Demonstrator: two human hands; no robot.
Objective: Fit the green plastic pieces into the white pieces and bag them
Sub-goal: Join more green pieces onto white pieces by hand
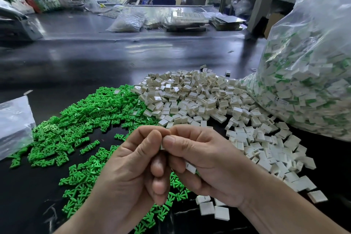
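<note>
A wide heap of green plastic pieces (79,119) covers the dark table on the left. Beside it on the right lies a heap of white square pieces (199,97). My left hand (133,167) and my right hand (205,161) meet in front of me, thumbs and forefingers pinching one small white piece (163,146) between them, mostly hidden by the fingertips. My right hand also keeps a second white piece (190,167) tucked under its curled lower fingers. A big clear bag (307,81) of fitted green-and-white pieces stands at the right.
A flat clear plastic bag (13,123) lies at the left edge. Across the dark table (95,59) sit a filled plastic bag (127,21) and stacked trays (186,19). A grey metal frame post (264,0) rises at the back right.
</note>
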